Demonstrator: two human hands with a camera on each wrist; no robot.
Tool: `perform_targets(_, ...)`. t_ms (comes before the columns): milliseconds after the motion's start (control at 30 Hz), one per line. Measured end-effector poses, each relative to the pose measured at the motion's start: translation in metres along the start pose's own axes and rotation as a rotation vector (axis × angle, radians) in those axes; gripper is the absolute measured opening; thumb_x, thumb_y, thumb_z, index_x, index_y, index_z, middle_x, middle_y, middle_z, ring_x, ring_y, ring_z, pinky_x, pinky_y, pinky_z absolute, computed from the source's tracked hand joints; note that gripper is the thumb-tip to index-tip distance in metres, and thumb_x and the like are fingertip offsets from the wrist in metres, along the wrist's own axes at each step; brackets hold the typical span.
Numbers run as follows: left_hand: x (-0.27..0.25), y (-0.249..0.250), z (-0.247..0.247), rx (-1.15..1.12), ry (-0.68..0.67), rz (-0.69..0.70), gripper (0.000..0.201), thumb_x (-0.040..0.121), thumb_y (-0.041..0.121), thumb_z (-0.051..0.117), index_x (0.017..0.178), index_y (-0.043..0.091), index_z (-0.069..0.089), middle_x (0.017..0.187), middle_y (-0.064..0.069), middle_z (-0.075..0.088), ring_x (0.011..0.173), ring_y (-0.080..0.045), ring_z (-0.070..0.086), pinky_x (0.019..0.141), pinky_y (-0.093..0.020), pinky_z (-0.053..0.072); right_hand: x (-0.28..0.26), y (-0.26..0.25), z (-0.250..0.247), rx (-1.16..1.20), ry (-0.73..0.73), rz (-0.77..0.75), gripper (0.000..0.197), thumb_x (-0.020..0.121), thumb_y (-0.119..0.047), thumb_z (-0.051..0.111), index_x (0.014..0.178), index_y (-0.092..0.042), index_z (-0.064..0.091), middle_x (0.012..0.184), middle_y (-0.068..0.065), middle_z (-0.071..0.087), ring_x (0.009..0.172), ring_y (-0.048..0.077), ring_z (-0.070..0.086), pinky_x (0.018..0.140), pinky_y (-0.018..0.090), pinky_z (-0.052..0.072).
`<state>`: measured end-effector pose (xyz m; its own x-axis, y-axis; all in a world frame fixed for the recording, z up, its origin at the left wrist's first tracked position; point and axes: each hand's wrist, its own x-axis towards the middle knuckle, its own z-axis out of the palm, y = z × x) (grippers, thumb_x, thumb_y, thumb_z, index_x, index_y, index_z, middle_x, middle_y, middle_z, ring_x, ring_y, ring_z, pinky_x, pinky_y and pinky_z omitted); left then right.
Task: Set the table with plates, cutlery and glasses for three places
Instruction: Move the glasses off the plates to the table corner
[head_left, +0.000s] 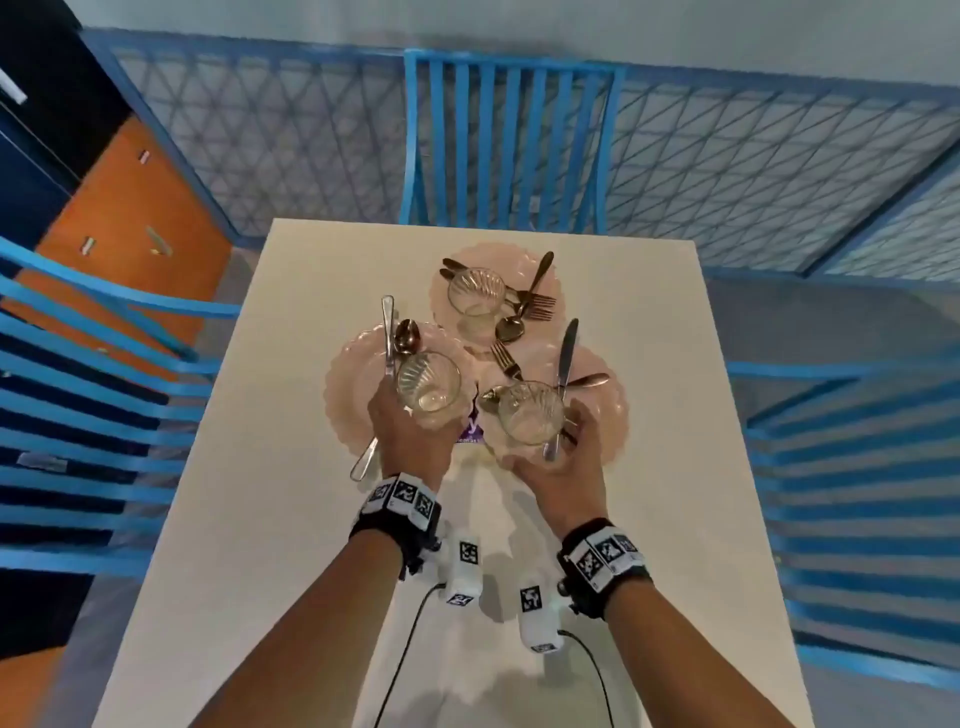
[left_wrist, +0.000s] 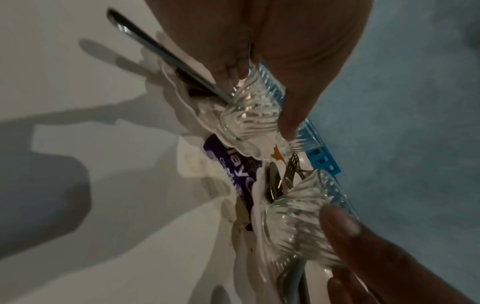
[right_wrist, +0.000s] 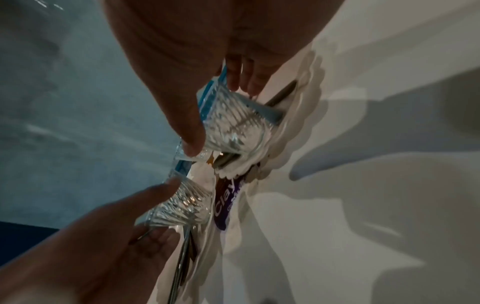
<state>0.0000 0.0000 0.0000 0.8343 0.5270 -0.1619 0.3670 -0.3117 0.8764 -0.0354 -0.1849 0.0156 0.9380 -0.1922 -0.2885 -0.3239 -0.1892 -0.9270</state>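
Note:
Three pink scalloped plates are bunched in the middle of the white table (head_left: 675, 519). My left hand (head_left: 410, 415) grips a ribbed glass (head_left: 428, 387) over the left plate (head_left: 353, 384), and a knife (head_left: 387, 358) runs under the same fingers. A spoon (head_left: 408, 335) lies beside it. My right hand (head_left: 561, 436) grips a second glass (head_left: 530, 415) over the right plate (head_left: 602, 410), with another knife (head_left: 565, 364) against its fingers. The far plate (head_left: 488, 257) carries a third glass (head_left: 475, 291), forks and spoons. The wrist views show each glass (left_wrist: 252, 107) (right_wrist: 233, 127) held between thumb and fingers.
A purple printed label (head_left: 474, 428) lies between the two near plates. Blue slatted chairs stand at the left (head_left: 104, 364), far (head_left: 504, 140) and right (head_left: 857, 467) sides of the table. A blue lattice railing (head_left: 727, 156) runs behind.

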Motion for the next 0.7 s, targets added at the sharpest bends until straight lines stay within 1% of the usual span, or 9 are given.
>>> perform_targets(100, 0.018, -0.012, 0.015, -0.031, 0.032, -0.007, 0.094, 0.042, 0.047, 0.094, 0.126, 0.03, 0.053, 0.119, 0.001, 0.06, 0.106, -0.023, 0.064, 0.081, -0.043, 0.061, 0.017, 0.013, 0.013, -0.042, 0.03, -0.034, 0.109, 0.054, -0.032, 0.095, 0.142, -0.038, 0.032, 0.139, -0.015, 0.047, 0.13, 0.006, 0.047, 0.112, 0.037, 0.042)
perform_targets(133, 0.022, -0.015, 0.018, -0.031, 0.026, -0.017, 0.092, 0.044, 0.048, 0.093, 0.125, 0.031, 0.053, 0.119, 0.003, 0.06, 0.107, -0.023, 0.064, 0.082, -0.042, 0.061, 0.022, 0.018, 0.017, -0.045, 0.035, -0.037, 0.108, 0.053, -0.035, 0.095, 0.141, -0.039, 0.033, 0.137, -0.016, 0.048, 0.129, 0.007, 0.048, 0.111, 0.036, 0.043)
perform_targets(167, 0.023, -0.016, 0.023, -0.044, 0.058, -0.006, 0.09, 0.046, 0.047, 0.092, 0.125, 0.032, 0.051, 0.123, 0.005, 0.057, 0.112, -0.022, 0.062, 0.087, -0.039, 0.059, 0.026, 0.021, 0.02, -0.034, 0.055, -0.053, 0.106, 0.054, -0.034, 0.095, 0.141, -0.038, 0.034, 0.136, -0.016, 0.05, 0.127, 0.006, 0.049, 0.11, 0.033, 0.043)
perform_targets(233, 0.02, -0.012, 0.025, -0.062, 0.096, 0.003, 0.089, 0.05, 0.043, 0.091, 0.126, 0.034, 0.047, 0.128, 0.008, 0.051, 0.119, -0.019, 0.057, 0.093, -0.037, 0.056, 0.029, 0.019, 0.022, -0.034, 0.093, -0.069, 0.103, 0.057, -0.03, 0.095, 0.141, -0.034, 0.037, 0.13, -0.018, 0.053, 0.121, -0.001, 0.051, 0.103, 0.019, 0.044)
perform_targets(333, 0.017, -0.013, 0.027, -0.111, 0.11, 0.032, 0.081, 0.054, 0.035, 0.092, 0.12, 0.043, 0.046, 0.128, 0.012, 0.052, 0.117, -0.016, 0.059, 0.092, -0.04, 0.057, 0.03, 0.015, 0.025, -0.041, 0.107, -0.064, 0.1, 0.057, -0.029, 0.095, 0.139, -0.035, 0.039, 0.122, -0.025, 0.055, 0.112, -0.013, 0.052, 0.091, 0.008, 0.044)
perform_targets(400, 0.016, -0.012, 0.027, -0.175, 0.124, 0.013, 0.078, 0.055, 0.029, 0.094, 0.118, 0.042, 0.049, 0.123, 0.015, 0.057, 0.112, -0.012, 0.062, 0.089, -0.041, 0.059, 0.032, 0.014, 0.029, -0.074, 0.119, -0.058, 0.096, 0.057, -0.032, 0.094, 0.137, -0.038, 0.04, 0.117, -0.027, 0.058, 0.107, -0.015, 0.053, 0.089, 0.011, 0.048)
perform_targets(467, 0.012, -0.004, 0.026, -0.21, 0.113, -0.013, 0.08, 0.057, 0.026, 0.096, 0.122, 0.036, 0.051, 0.121, 0.013, 0.061, 0.107, -0.011, 0.065, 0.086, -0.04, 0.06, 0.033, 0.013, 0.029, -0.098, 0.126, -0.061, 0.093, 0.056, -0.037, 0.093, 0.133, -0.04, 0.041, 0.112, -0.026, 0.061, 0.101, -0.016, 0.056, 0.087, 0.013, 0.051)
perform_targets(567, 0.003, 0.012, 0.021, -0.2, 0.084, 0.008, 0.08, 0.061, 0.023, 0.095, 0.126, 0.031, 0.05, 0.126, 0.008, 0.06, 0.108, -0.014, 0.064, 0.083, -0.03, 0.056, 0.034, 0.007, 0.026, -0.108, 0.141, -0.106, 0.088, 0.053, -0.045, 0.09, 0.128, -0.042, 0.043, 0.11, -0.023, 0.064, 0.101, -0.005, 0.061, 0.088, 0.024, 0.054)
perform_targets(700, -0.01, 0.052, 0.02, -0.129, 0.036, 0.101, 0.078, 0.063, 0.017, 0.094, 0.125, 0.035, 0.05, 0.124, 0.012, 0.058, 0.111, -0.015, 0.058, 0.082, -0.021, 0.047, 0.041, -0.011, -0.002, 0.024, 0.144, -0.156, 0.087, 0.055, -0.031, 0.092, 0.129, -0.043, 0.048, 0.117, -0.017, 0.064, 0.106, 0.005, 0.065, 0.087, 0.033, 0.057)
